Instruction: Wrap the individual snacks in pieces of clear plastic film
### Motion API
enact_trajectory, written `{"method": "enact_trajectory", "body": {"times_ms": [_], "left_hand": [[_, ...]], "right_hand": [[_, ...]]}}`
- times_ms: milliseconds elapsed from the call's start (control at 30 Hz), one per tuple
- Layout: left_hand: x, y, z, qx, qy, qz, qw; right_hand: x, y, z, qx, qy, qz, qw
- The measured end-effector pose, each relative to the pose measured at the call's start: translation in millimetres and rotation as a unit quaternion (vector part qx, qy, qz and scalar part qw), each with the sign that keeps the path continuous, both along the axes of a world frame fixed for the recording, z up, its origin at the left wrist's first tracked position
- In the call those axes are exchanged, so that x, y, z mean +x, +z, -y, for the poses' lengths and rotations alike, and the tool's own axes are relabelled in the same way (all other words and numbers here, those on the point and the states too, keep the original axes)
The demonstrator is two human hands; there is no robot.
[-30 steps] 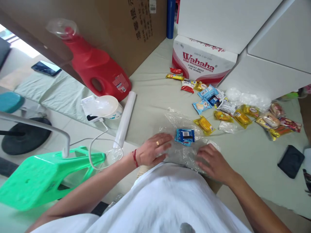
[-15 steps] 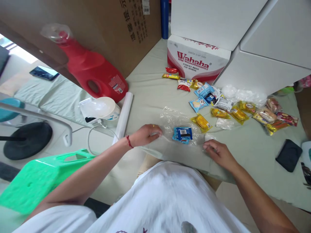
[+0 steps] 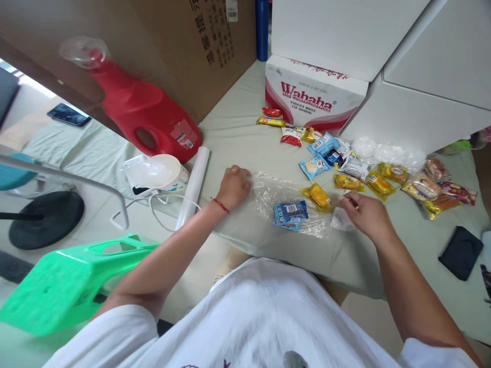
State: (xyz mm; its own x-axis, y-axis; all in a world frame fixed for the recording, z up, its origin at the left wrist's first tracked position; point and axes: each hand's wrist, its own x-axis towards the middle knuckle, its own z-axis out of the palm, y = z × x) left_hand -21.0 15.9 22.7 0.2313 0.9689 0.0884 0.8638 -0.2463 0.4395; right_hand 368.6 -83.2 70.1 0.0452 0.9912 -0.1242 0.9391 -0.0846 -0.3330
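A crinkled clear plastic sheet or bag [image 3: 264, 197] lies flat before me, with several blue snack packets [image 3: 290, 212] piled on it. At its upper left corner my left hand [image 3: 233, 187], with a red string bracelet on the wrist, has curled fingers closed on the edge. My right hand [image 3: 368, 215] is closed in a pinch beyond the sheet's right side; what lies between its fingertips is too small to make out. Just below those fingertips is a small whitish translucent wrapper [image 3: 341, 220]. A yellow-wrapped snack [image 3: 318, 196] rests between the hands, by the sheet's upper right edge.
Several more snacks [image 3: 355, 167] and crumpled clear plastic [image 3: 387, 151] lie behind my right hand, before a Wahaba-style white-and-red carton [image 3: 314, 97]. A red jug [image 3: 149, 112], white roll [image 3: 194, 186] and green stool [image 3: 69, 286] stand left. A black pouch [image 3: 460, 253] lies right.
My left hand has moved away from me to the sheet's upper left corner. My right hand has moved up and right, uncovering the whitish wrapper. The sheet's lower right part has shifted slightly.
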Motion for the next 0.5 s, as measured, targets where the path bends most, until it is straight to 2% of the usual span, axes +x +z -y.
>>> {"method": "enact_trajectory", "body": {"times_ms": [67,133,167,233,300,333,400,433,500], "left_hand": [[-3,20.1,8,0.079,0.053,0.021,0.995],[3,42.4,24,0.171,0.068,0.058,0.981],[9,51.7,35,0.203,0.047,0.077,0.975],[26,62.1,56,0.223,-0.053,0.104,0.968],[44,59.6,74,0.201,-0.178,0.102,0.958],[51,54.4,80,0.182,-0.220,0.097,0.953],[62,39.7,87,0.139,-0.249,0.091,0.954],[65,32.0,88,0.118,-0.241,0.092,0.959],[66,18.9,89,0.085,-0.214,0.093,0.969]], "right_hand": [[-1,-2.7,-15,0.082,0.036,0.045,0.995],[-7,-12.2,-28,0.084,0.104,0.066,0.989],[-10,-17.6,-33,0.061,0.126,0.073,0.987],[-12,-25.4,-39,0.016,0.131,0.090,0.987],[-7,-26.7,-42,0.024,0.094,0.118,0.988],[-4,-25.0,-43,0.050,0.072,0.133,0.987],[-2,-19.4,-43,0.104,0.068,0.147,0.981],[-4,-16.8,-43,0.116,0.102,0.139,0.978],[-14,-14.4,-41,0.097,0.226,0.099,0.964]]}}
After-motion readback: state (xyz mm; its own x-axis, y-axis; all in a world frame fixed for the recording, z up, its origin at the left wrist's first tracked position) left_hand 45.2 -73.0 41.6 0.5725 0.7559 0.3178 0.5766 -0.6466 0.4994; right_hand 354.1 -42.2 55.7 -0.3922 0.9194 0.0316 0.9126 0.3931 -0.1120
